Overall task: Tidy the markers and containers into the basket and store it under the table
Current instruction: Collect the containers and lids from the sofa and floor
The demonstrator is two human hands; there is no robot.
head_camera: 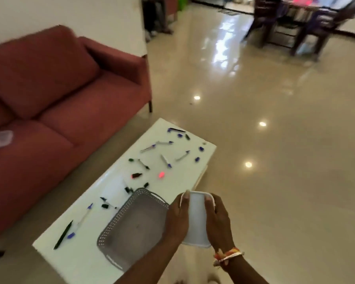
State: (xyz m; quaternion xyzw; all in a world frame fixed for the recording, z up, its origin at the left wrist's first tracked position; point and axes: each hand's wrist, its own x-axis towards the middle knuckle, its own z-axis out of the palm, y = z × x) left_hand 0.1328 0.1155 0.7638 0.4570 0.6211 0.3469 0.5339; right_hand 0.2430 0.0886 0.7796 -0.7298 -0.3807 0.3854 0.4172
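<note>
Sofa point(59, 89): red, to the left of the surface. A clear, lid-like thing point(0, 138) lies on its seat, too blurred to name; if it belongs with the containers, it is not gathered yet.
Surface point(84, 257): white and low, it carries nearly all that is left to tidy. The space beneath it is hardly shown.
Basket point(119, 220): grey and perforated, it sits on the near right part of the surface. It looks empty and is not yet stored underneath.
Container point(197, 220): white, held in the air just beside the basket's right rim, over the edge of the surface. It is not in the basket.
Left grip point(176, 220): clasps the container's left side, fingertips at its far end.
Right grip point(218, 222): clasps the container's right side, so both grips share this one load.
Markers point(166, 160): about ten lie scattered across the surface, from the far end down to a black one point(63, 235) near the front. None is in the basket.
Caps point(201, 149): small blue and dark ones lie loose among the markers, well apart from one another.
Progress: judged very early. At most the first container is about to go in. All the markers, the caps and the stowing of the basket are left.
</note>
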